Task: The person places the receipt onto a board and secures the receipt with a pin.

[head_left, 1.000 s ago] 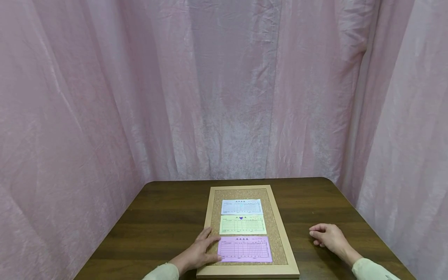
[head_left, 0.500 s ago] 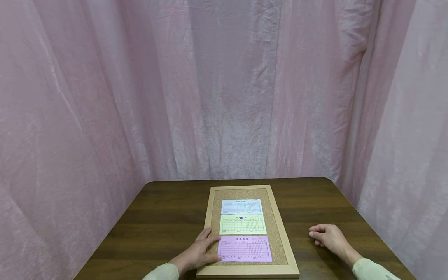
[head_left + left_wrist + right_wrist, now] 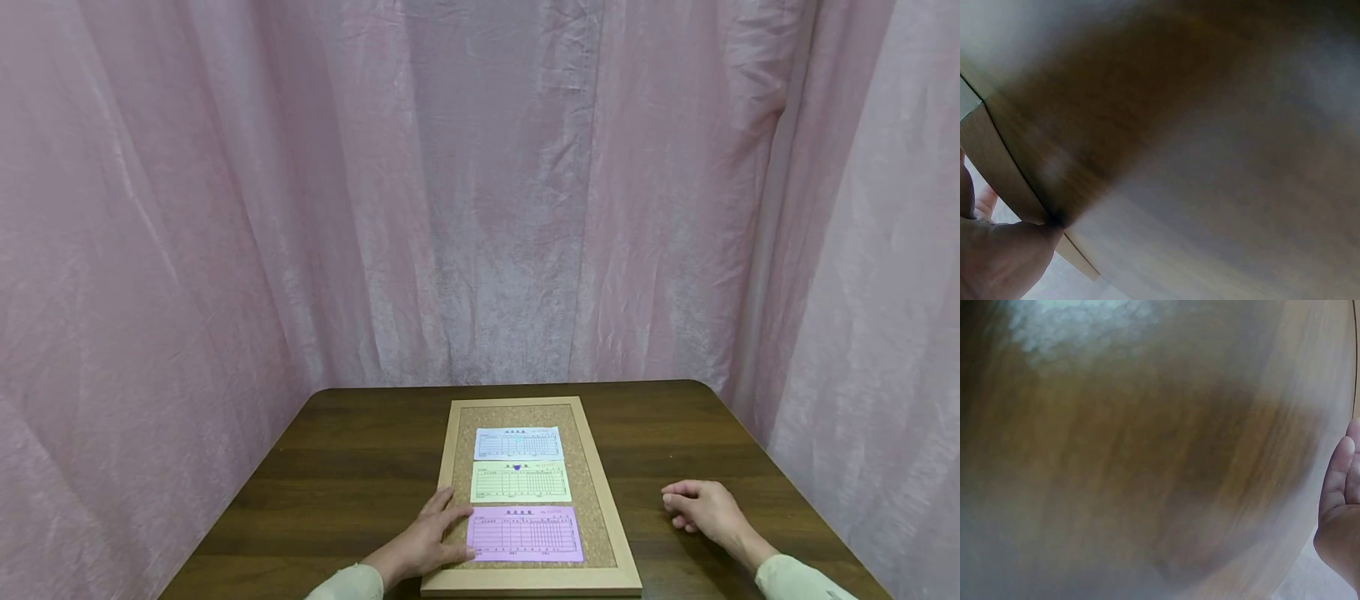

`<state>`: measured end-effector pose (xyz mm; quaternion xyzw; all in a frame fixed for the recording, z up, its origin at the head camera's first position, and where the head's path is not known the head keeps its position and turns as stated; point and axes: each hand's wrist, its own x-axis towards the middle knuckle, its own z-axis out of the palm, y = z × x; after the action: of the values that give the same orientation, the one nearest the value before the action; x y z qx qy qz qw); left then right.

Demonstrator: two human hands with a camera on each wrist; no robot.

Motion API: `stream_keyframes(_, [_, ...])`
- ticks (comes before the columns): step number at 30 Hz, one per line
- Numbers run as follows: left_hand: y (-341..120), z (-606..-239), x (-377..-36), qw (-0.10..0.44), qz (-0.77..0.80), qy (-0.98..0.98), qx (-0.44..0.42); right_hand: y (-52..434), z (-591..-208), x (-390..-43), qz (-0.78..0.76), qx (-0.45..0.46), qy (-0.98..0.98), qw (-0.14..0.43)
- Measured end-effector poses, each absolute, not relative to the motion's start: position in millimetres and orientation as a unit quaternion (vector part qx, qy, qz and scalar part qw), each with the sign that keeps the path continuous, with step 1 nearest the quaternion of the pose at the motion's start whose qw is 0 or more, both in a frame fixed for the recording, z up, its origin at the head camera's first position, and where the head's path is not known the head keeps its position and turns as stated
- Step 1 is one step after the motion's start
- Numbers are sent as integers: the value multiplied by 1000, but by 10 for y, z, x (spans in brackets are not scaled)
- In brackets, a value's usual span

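A wood-framed cork board (image 3: 600, 492) lies on the table, bearing a blue slip (image 3: 517, 450), a green slip (image 3: 525, 487) and a pink slip (image 3: 525, 537) in a column. A purple push pin (image 3: 517, 467) shows on the green slip, and a small cyan spot on the blue one. My left hand (image 3: 423, 537) rests over the board's left rail, fingers spread, fingertips at the pink slip's left edge. In the left wrist view the hand (image 3: 1004, 256) overlaps the frame's side. To the right of the board, my right hand (image 3: 708, 508) rests loosely curled, holding nothing visible.
The dark wood table (image 3: 360, 450) runs along both sides of the board and has rounded far corners. Pink curtains (image 3: 495, 208) hang behind it and on either side.
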<state>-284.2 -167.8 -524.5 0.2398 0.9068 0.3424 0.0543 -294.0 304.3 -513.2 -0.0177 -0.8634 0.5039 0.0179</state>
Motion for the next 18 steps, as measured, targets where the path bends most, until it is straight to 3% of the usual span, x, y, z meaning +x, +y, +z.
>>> stream_keyframes(18, [-1683,-5237,-2843,59,344,906,239,3017,-5122,-2937,484,-19,-874,29])
